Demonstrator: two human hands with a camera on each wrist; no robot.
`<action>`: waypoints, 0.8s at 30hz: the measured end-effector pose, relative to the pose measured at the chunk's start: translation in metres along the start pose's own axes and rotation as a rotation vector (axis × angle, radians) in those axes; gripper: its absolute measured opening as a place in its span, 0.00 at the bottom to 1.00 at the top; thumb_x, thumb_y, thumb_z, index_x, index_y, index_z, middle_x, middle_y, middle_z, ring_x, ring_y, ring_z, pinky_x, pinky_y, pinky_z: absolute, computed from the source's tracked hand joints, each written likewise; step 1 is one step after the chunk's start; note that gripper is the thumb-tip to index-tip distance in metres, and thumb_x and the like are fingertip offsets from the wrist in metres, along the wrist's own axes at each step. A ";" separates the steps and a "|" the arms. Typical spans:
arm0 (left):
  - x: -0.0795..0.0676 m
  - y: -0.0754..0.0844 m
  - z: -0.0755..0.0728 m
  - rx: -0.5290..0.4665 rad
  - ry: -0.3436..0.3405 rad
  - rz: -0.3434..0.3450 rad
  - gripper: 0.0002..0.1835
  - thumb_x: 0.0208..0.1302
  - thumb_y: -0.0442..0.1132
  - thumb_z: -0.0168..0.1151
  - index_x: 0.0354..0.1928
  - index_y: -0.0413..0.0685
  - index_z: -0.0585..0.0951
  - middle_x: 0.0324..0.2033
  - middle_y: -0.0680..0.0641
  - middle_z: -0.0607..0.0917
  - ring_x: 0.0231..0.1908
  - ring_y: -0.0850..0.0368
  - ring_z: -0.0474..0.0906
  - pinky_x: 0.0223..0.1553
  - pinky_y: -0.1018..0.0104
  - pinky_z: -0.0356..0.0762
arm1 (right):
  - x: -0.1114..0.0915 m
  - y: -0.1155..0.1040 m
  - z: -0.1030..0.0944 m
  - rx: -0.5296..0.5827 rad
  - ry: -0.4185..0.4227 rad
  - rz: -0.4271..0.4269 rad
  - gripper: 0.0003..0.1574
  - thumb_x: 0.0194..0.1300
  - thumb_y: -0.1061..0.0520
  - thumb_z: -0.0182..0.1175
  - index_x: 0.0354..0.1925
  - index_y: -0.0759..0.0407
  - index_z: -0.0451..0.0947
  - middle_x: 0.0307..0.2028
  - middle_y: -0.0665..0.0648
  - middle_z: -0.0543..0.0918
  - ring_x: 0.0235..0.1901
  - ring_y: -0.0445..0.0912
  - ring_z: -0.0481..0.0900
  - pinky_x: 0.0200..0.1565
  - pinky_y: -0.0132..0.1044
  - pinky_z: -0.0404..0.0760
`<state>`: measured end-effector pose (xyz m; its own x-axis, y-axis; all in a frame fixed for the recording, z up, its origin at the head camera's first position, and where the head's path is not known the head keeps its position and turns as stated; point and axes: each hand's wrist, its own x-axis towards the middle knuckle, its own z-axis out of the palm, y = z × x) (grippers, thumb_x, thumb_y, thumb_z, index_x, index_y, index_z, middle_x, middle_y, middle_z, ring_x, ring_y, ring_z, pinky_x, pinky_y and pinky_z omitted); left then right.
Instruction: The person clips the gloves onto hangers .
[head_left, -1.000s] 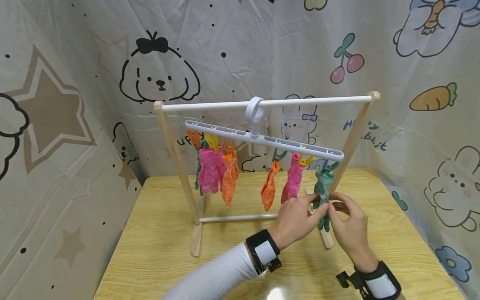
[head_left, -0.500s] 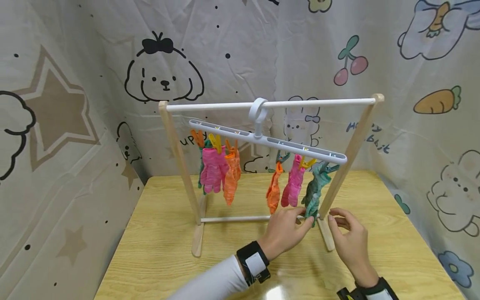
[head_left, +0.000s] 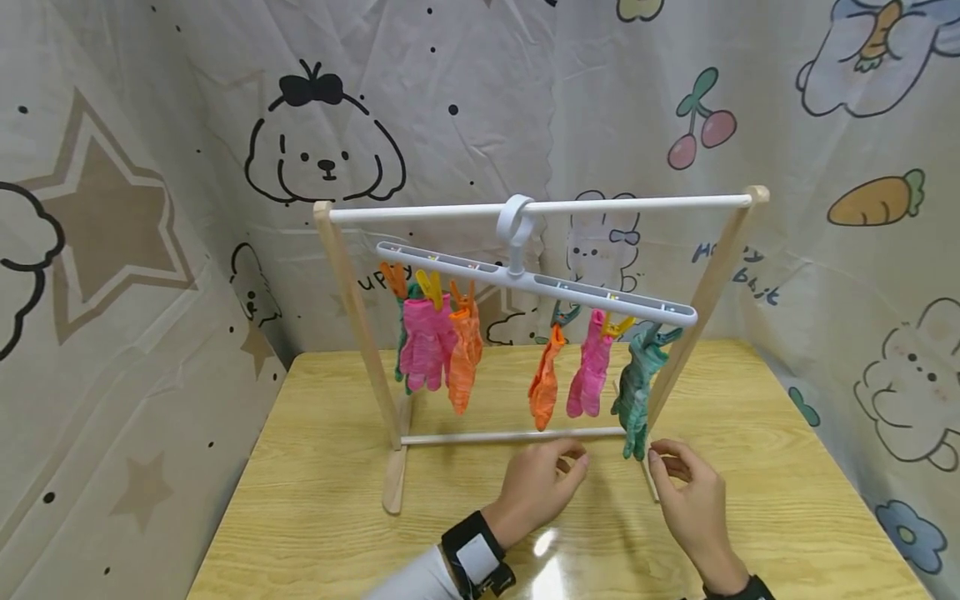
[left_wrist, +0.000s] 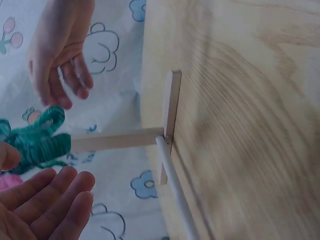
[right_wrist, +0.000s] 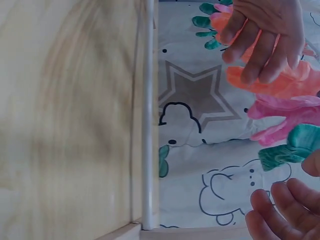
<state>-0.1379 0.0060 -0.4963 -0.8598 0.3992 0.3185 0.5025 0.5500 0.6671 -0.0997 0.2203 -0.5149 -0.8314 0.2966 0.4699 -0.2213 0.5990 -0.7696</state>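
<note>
A small green glove [head_left: 641, 383] hangs from a clip at the right end of a grey hanger [head_left: 517, 275]. My left hand [head_left: 540, 487] is below and left of it, loosely curled around nothing. Just under the glove's right side, my right hand [head_left: 686, 496] has its fingers loosely bent and holds nothing. Its fingertips are close to the green fingers in the head view. Left of the green glove hang a pink glove [head_left: 591, 367] and an orange glove [head_left: 543, 383]. In the left wrist view, the green glove [left_wrist: 40, 142] appears between both hands.
The hanger hooks over the white top rod [head_left: 420, 213] of a wooden rack on the table [head_left: 315, 500]. Its left half bears another pink glove [head_left: 426, 342], an orange one [head_left: 465, 354] and a partly hidden green one. A patterned cloth [head_left: 480, 100] surrounds the table.
Both hands touched the green glove at first. The right hand let go and drew down, then the left released it and moved left. The glove swung left and now hangs straighter.
</note>
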 end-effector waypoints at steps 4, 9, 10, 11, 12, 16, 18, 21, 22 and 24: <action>-0.010 -0.009 -0.001 -0.029 0.028 -0.056 0.11 0.71 0.48 0.59 0.45 0.56 0.88 0.39 0.55 0.92 0.32 0.70 0.85 0.34 0.74 0.77 | -0.008 0.003 0.002 -0.006 -0.026 0.012 0.05 0.66 0.67 0.63 0.41 0.68 0.84 0.37 0.63 0.89 0.33 0.26 0.80 0.38 0.15 0.77; -0.022 -0.017 -0.001 -0.047 0.029 -0.117 0.09 0.70 0.48 0.60 0.43 0.57 0.88 0.37 0.55 0.92 0.31 0.70 0.85 0.34 0.73 0.76 | -0.020 0.005 0.010 -0.005 -0.044 0.033 0.05 0.66 0.67 0.64 0.40 0.67 0.84 0.35 0.61 0.89 0.32 0.27 0.81 0.36 0.16 0.78; -0.025 -0.019 -0.002 -0.042 0.026 -0.125 0.09 0.70 0.48 0.60 0.43 0.57 0.88 0.38 0.55 0.92 0.31 0.70 0.85 0.34 0.73 0.76 | -0.022 0.005 0.012 0.001 -0.049 0.034 0.05 0.66 0.67 0.64 0.40 0.67 0.84 0.35 0.61 0.89 0.31 0.27 0.81 0.35 0.17 0.78; -0.028 -0.020 -0.003 -0.035 0.024 -0.134 0.10 0.70 0.48 0.60 0.43 0.57 0.88 0.37 0.55 0.92 0.31 0.70 0.85 0.34 0.73 0.75 | -0.024 0.006 0.013 0.004 -0.055 0.033 0.05 0.66 0.67 0.64 0.40 0.67 0.84 0.34 0.61 0.89 0.31 0.28 0.81 0.35 0.18 0.79; -0.031 -0.022 -0.004 -0.027 0.024 -0.144 0.10 0.70 0.49 0.60 0.43 0.57 0.88 0.37 0.56 0.91 0.31 0.71 0.84 0.34 0.73 0.75 | -0.026 0.006 0.015 0.006 -0.063 0.030 0.04 0.66 0.67 0.64 0.40 0.67 0.84 0.34 0.60 0.89 0.31 0.28 0.81 0.35 0.18 0.79; -0.042 -0.030 -0.009 -0.023 0.020 -0.179 0.11 0.71 0.50 0.60 0.42 0.57 0.88 0.36 0.56 0.91 0.32 0.71 0.84 0.33 0.72 0.75 | -0.034 0.007 0.020 -0.013 -0.092 0.023 0.04 0.66 0.66 0.64 0.39 0.66 0.84 0.33 0.58 0.90 0.31 0.29 0.82 0.36 0.21 0.81; -0.047 -0.034 -0.011 -0.031 0.018 -0.195 0.11 0.71 0.50 0.59 0.41 0.58 0.88 0.36 0.56 0.91 0.32 0.70 0.84 0.33 0.72 0.76 | -0.037 0.007 0.021 -0.022 -0.103 0.028 0.03 0.67 0.66 0.64 0.39 0.65 0.84 0.34 0.57 0.90 0.31 0.29 0.82 0.36 0.24 0.83; -0.054 -0.038 -0.015 -0.044 0.013 -0.217 0.11 0.72 0.50 0.59 0.42 0.57 0.88 0.37 0.55 0.91 0.33 0.68 0.85 0.33 0.71 0.78 | -0.042 0.006 0.024 -0.019 -0.113 0.040 0.03 0.67 0.66 0.64 0.39 0.63 0.84 0.34 0.56 0.89 0.32 0.30 0.82 0.36 0.27 0.84; -0.056 -0.040 -0.016 -0.049 0.013 -0.224 0.11 0.72 0.50 0.59 0.42 0.57 0.88 0.38 0.55 0.91 0.33 0.67 0.86 0.33 0.71 0.78 | -0.044 0.005 0.026 -0.014 -0.116 0.042 0.03 0.66 0.66 0.65 0.39 0.64 0.84 0.35 0.57 0.89 0.32 0.30 0.82 0.36 0.27 0.84; -0.059 -0.042 -0.019 -0.065 0.004 -0.245 0.12 0.73 0.50 0.59 0.44 0.56 0.88 0.39 0.54 0.91 0.34 0.66 0.86 0.32 0.71 0.79 | -0.047 0.004 0.029 -0.002 -0.120 0.049 0.03 0.66 0.66 0.65 0.39 0.64 0.84 0.35 0.57 0.89 0.32 0.29 0.82 0.36 0.26 0.83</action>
<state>-0.1101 -0.0548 -0.5304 -0.9556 0.2570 0.1443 0.2722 0.5818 0.7664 -0.0765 0.1875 -0.5528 -0.8960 0.2344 0.3770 -0.1785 0.5873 -0.7894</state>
